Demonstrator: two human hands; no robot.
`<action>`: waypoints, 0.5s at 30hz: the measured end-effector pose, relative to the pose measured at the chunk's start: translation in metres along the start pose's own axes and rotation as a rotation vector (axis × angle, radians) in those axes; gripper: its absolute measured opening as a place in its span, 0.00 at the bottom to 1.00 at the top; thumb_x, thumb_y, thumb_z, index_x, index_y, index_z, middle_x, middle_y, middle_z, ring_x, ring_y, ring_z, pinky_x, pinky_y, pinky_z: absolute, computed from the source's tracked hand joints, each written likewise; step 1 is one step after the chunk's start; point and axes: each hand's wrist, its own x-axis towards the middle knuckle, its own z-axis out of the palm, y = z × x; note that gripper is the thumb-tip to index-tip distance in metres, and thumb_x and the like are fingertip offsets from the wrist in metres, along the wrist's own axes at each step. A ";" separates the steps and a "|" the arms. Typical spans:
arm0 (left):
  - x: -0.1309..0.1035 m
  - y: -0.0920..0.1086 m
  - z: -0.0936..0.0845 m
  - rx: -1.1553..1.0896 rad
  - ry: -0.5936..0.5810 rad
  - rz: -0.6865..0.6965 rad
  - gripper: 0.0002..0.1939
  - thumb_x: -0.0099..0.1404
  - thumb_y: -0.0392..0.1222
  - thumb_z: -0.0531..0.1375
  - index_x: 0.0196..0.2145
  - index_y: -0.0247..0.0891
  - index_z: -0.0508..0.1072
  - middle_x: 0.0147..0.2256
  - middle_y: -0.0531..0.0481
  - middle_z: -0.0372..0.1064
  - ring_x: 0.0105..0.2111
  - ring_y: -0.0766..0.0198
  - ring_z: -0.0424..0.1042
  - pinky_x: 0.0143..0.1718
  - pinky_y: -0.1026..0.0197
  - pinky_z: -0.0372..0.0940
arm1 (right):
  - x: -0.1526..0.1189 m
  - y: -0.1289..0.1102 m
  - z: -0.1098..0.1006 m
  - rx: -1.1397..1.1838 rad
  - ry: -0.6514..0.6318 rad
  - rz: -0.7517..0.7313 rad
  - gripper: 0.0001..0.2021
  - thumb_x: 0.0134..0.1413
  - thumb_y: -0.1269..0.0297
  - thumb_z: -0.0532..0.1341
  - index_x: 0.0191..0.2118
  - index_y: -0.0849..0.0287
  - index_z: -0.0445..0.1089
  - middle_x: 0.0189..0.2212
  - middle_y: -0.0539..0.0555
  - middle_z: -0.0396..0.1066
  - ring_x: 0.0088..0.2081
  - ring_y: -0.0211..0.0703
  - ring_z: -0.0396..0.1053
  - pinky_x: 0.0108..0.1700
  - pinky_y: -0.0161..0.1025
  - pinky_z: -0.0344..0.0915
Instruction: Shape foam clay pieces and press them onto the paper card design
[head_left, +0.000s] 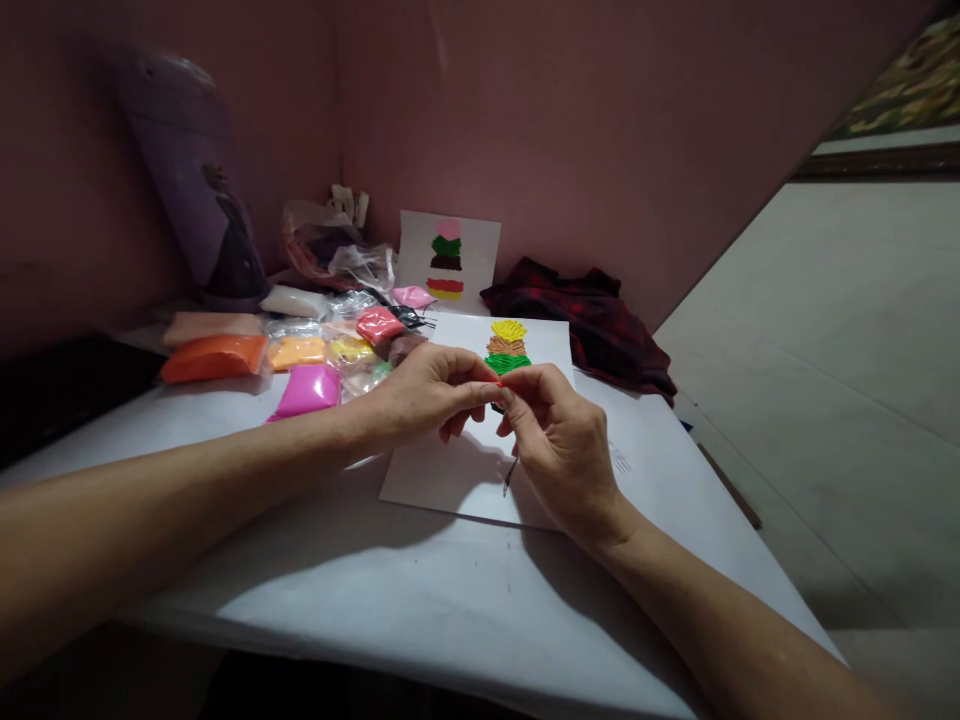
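Above a white paper sheet [442, 475], my left hand [424, 395] and my right hand [562, 445] meet fingertip to fingertip. Both pinch a tiny bit of red clay [499, 382], mostly hidden by the thumbs and forefingers. Strips of clay lie stacked in bands on the sheet: yellow [510, 330], tan [508, 346] and green [508, 363]. A dark band just below is largely covered by my fingers. Under my right hand, a thin dark mark or strand [510, 478] shows on the paper; I cannot tell which.
Several bags of coloured clay, including magenta [306, 390] and orange [214, 358], sit at the left. Behind them stands a purple container [187, 180]. A second sheet with coloured bands [484, 245] leans on the wall. Dark red checked cloth [600, 325] lies at the back right.
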 end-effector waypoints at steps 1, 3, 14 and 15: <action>0.000 -0.001 0.000 0.007 0.000 -0.001 0.07 0.62 0.38 0.59 0.30 0.30 0.71 0.19 0.55 0.64 0.14 0.75 0.61 0.15 0.70 0.57 | 0.000 0.000 0.000 0.003 0.002 -0.001 0.03 0.59 0.67 0.56 0.36 0.58 0.66 0.27 0.50 0.68 0.26 0.36 0.66 0.30 0.35 0.65; 0.001 -0.002 -0.001 0.025 -0.005 -0.001 0.07 0.62 0.37 0.58 0.29 0.29 0.70 0.19 0.55 0.64 0.14 0.74 0.61 0.15 0.69 0.58 | -0.001 0.001 0.001 0.006 0.003 -0.003 0.03 0.59 0.67 0.57 0.36 0.58 0.66 0.27 0.50 0.68 0.26 0.35 0.66 0.30 0.35 0.65; -0.002 0.002 0.001 0.069 0.125 0.079 0.05 0.63 0.32 0.55 0.29 0.31 0.69 0.18 0.57 0.61 0.16 0.73 0.60 0.15 0.69 0.56 | 0.000 0.002 0.000 -0.019 0.046 -0.011 0.02 0.59 0.68 0.57 0.37 0.58 0.66 0.27 0.48 0.69 0.24 0.34 0.66 0.29 0.35 0.64; -0.001 0.002 0.001 0.068 0.154 0.079 0.05 0.63 0.32 0.55 0.29 0.31 0.68 0.18 0.57 0.61 0.16 0.73 0.60 0.15 0.70 0.56 | 0.000 0.002 0.000 -0.019 0.050 -0.008 0.02 0.59 0.68 0.57 0.37 0.58 0.66 0.27 0.48 0.69 0.24 0.34 0.66 0.29 0.35 0.64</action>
